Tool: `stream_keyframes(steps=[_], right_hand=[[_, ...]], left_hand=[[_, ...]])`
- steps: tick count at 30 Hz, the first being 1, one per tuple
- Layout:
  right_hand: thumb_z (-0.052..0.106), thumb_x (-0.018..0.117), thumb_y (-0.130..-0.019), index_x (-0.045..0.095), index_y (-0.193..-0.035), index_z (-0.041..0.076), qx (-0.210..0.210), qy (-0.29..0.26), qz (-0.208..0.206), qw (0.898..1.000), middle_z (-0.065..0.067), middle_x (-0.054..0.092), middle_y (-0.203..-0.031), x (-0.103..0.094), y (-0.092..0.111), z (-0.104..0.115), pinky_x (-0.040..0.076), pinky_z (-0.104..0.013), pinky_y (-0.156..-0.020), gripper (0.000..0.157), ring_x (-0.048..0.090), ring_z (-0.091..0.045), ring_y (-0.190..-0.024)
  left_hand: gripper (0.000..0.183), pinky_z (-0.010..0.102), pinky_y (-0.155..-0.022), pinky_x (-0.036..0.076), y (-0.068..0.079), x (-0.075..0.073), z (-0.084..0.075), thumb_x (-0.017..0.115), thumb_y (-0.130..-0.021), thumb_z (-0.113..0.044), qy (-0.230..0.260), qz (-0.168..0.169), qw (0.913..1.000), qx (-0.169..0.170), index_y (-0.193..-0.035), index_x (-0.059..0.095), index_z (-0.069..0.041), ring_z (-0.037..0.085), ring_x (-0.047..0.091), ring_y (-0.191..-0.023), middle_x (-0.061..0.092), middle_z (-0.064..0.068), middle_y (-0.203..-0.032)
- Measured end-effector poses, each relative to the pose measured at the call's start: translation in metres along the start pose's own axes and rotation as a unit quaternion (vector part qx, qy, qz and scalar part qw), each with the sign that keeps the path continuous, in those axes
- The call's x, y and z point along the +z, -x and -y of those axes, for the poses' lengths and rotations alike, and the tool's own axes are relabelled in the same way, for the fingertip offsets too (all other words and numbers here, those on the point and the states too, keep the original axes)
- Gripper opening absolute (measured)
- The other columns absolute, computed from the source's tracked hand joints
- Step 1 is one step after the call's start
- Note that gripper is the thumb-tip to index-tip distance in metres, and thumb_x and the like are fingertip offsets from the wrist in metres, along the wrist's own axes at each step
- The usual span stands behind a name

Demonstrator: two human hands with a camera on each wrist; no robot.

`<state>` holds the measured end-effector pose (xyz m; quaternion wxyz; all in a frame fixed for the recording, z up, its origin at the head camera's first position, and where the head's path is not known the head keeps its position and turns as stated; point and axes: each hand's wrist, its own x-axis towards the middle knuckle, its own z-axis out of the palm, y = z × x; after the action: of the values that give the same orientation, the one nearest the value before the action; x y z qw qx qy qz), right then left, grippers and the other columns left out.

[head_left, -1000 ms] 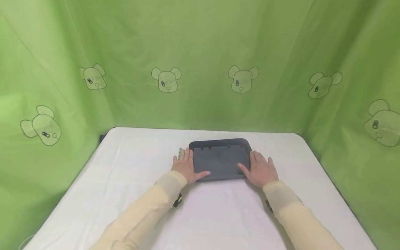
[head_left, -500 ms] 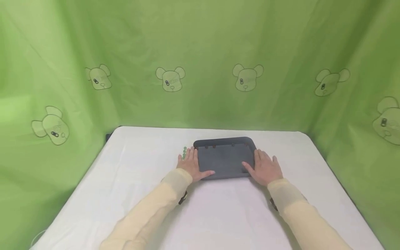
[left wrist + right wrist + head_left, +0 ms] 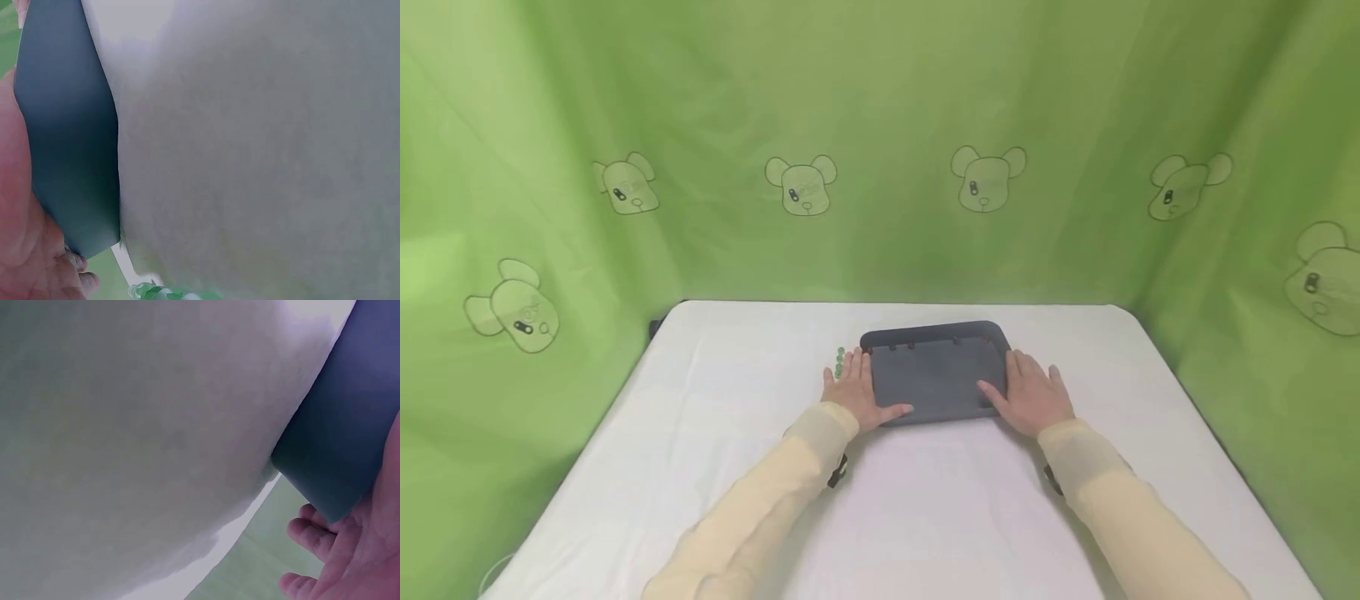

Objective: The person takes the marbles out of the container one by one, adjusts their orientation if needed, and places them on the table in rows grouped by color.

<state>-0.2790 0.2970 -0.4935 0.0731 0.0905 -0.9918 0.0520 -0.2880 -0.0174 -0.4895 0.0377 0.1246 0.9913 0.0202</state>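
Note:
A dark grey rectangular tray [image 3: 936,379] lies between my two hands on the white-covered table. Several small dark reddish balls [image 3: 912,345] line its far inner wall. My left hand [image 3: 856,393] holds the left side, fingers along the outer wall and thumb over the near rim. On the right side, my right hand [image 3: 1033,398] does the same, its thumb over the rim. Both wrist views show the palms against the tray's outer wall [image 3: 69,125], with fingertips past the far corner. Whether the tray's underside fully touches the table I cannot tell.
A row of several small green translucent balls [image 3: 839,362] sits on the table just left of my left fingers. The white tablecloth [image 3: 925,517] covers the table. Green curtains [image 3: 880,83] with bear-head drawings stand behind and at both sides.
The head view has shifted slightly. Relative to one another, both hands, the tray and the balls keep their places.

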Motion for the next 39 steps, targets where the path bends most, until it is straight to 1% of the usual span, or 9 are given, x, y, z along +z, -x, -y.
stream_keyframes(steps=[6, 10, 17, 20, 24, 29, 32, 37, 39], right_hand=[[0.071, 0.020, -0.093, 0.024, -0.147, -0.008, 0.003, -0.002, 0.011, 1.000, -0.027, 0.028, -0.151, -0.001, 0.001, -0.001, 0.012, -0.067, -0.108, 0.097, 0.026, -0.042, -0.139], [0.072, 0.020, -0.092, 0.024, -0.147, -0.008, 0.002, 0.000, 0.007, 1.000, -0.027, 0.028, -0.151, -0.001, 0.000, -0.002, 0.012, -0.067, -0.108, 0.097, 0.026, -0.041, -0.139], [0.074, 0.018, -0.091, 0.023, -0.148, -0.007, 0.004, 0.009, 0.002, 1.000, -0.026, 0.029, -0.151, 0.001, -0.002, -0.004, 0.014, -0.066, -0.109, 0.100, 0.027, -0.040, -0.139], [0.074, 0.018, -0.091, 0.023, -0.148, -0.008, 0.003, 0.006, 0.005, 1.000, -0.026, 0.028, -0.151, 0.001, -0.002, -0.004, 0.014, -0.067, -0.108, 0.100, 0.027, -0.040, -0.139], [0.073, 0.017, -0.091, 0.024, -0.148, -0.008, 0.003, 0.006, 0.010, 1.000, -0.027, 0.028, -0.151, 0.001, 0.000, -0.003, 0.014, -0.066, -0.109, 0.099, 0.026, -0.041, -0.139], [0.073, 0.017, -0.092, 0.022, -0.148, -0.008, 0.002, 0.007, 0.018, 1.000, -0.028, 0.027, -0.151, 0.002, -0.003, 0.002, 0.013, -0.066, -0.109, 0.098, 0.025, -0.042, -0.139], [0.072, 0.018, -0.092, 0.022, -0.148, -0.008, 0.000, 0.001, 0.019, 1.000, -0.028, 0.026, -0.151, 0.002, -0.004, 0.004, 0.012, -0.066, -0.109, 0.098, 0.025, -0.042, -0.139], [0.072, 0.019, -0.092, 0.023, -0.147, -0.009, 0.002, -0.009, 0.018, 1.000, -0.028, 0.027, -0.151, 0.002, -0.005, -0.001, 0.009, -0.068, -0.108, 0.098, 0.025, -0.043, -0.139], [0.072, 0.018, -0.092, 0.023, -0.148, -0.008, 0.004, -0.009, 0.021, 1.000, -0.028, 0.027, -0.151, 0.001, -0.005, -0.004, 0.009, -0.069, -0.108, 0.098, 0.025, -0.043, -0.139]], left_hand=[[0.130, 0.059, -0.113, 0.014, 0.001, 0.002, 0.001, 0.017, -0.065, -0.098, 0.012, -0.003, 0.9999, 0.004, -0.154, 0.007, -0.003, 0.029, 0.004, -0.147, 0.002, 0.015, -0.160], [0.130, 0.059, -0.113, 0.013, -0.001, 0.003, 0.001, 0.018, -0.065, -0.098, 0.014, -0.005, 0.9999, 0.007, -0.153, 0.006, -0.003, 0.029, 0.002, -0.147, 0.000, 0.015, -0.160], [0.128, 0.058, -0.113, 0.014, 0.000, -0.004, 0.001, 0.024, -0.067, -0.096, 0.017, -0.005, 0.9998, 0.005, -0.154, 0.006, -0.003, 0.029, 0.004, -0.147, 0.002, 0.015, -0.160], [0.126, 0.057, -0.114, 0.014, 0.001, -0.005, 0.000, 0.025, -0.069, -0.095, 0.014, -0.004, 0.9999, 0.005, -0.154, 0.006, -0.003, 0.029, 0.004, -0.147, 0.002, 0.015, -0.160], [0.126, 0.057, -0.114, 0.013, 0.002, -0.003, 0.000, 0.025, -0.069, -0.095, 0.017, 0.000, 0.9999, 0.003, -0.153, 0.006, -0.003, 0.029, 0.004, -0.147, 0.000, 0.014, -0.160], [0.128, 0.058, -0.114, 0.012, 0.001, 0.003, 0.005, 0.025, -0.068, -0.095, 0.034, -0.004, 0.9994, 0.001, -0.153, 0.006, -0.003, 0.029, 0.003, -0.147, 0.000, 0.015, -0.160], [0.129, 0.059, -0.113, 0.011, 0.000, 0.006, 0.008, 0.023, -0.067, -0.096, 0.034, -0.005, 0.9994, -0.001, -0.153, 0.005, -0.003, 0.029, 0.002, -0.147, 0.001, 0.015, -0.160], [0.129, 0.059, -0.113, 0.012, -0.001, 0.004, 0.006, 0.021, -0.067, -0.096, 0.024, -0.008, 0.9997, 0.005, -0.153, 0.006, -0.002, 0.030, 0.004, -0.147, 0.002, 0.015, -0.160], [0.129, 0.059, -0.113, 0.011, -0.002, 0.002, 0.003, 0.022, -0.067, -0.096, 0.023, -0.006, 0.9997, 0.007, -0.153, 0.006, -0.003, 0.029, 0.003, -0.147, 0.001, 0.015, -0.160]])
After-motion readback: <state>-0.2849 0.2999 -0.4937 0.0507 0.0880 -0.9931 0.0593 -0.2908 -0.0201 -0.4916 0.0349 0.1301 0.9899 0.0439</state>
